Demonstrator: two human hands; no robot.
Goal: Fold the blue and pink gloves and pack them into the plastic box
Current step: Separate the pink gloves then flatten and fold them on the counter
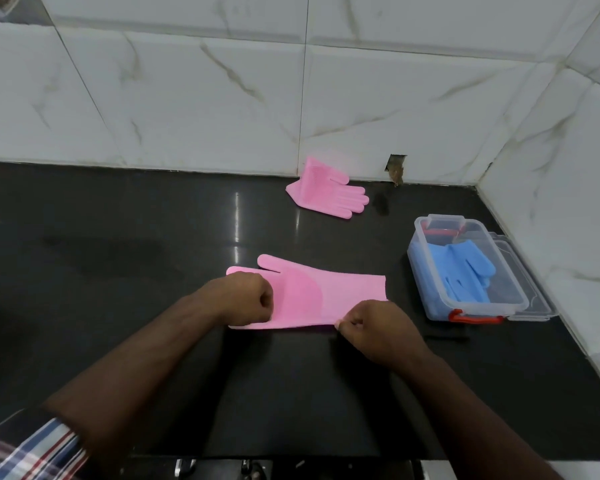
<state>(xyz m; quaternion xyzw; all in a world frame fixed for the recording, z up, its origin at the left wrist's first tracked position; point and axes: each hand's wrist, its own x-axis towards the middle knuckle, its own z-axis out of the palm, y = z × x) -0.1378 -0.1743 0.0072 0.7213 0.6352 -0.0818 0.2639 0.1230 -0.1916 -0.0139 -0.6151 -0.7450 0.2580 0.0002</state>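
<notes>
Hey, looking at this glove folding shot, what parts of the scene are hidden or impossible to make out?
Head view only:
- Near pink glove: its fingers lie under the left hand; the right hand covers the cuff corner.
- Plastic box: how many blue gloves are inside is unclear; they overlap.
- Far pink glove: folded or just bent, too small to tell.
- Objects at the bottom edge: cut off.

Kitchen: dark countertop [118, 271], tiled wall [187, 98]
</notes>
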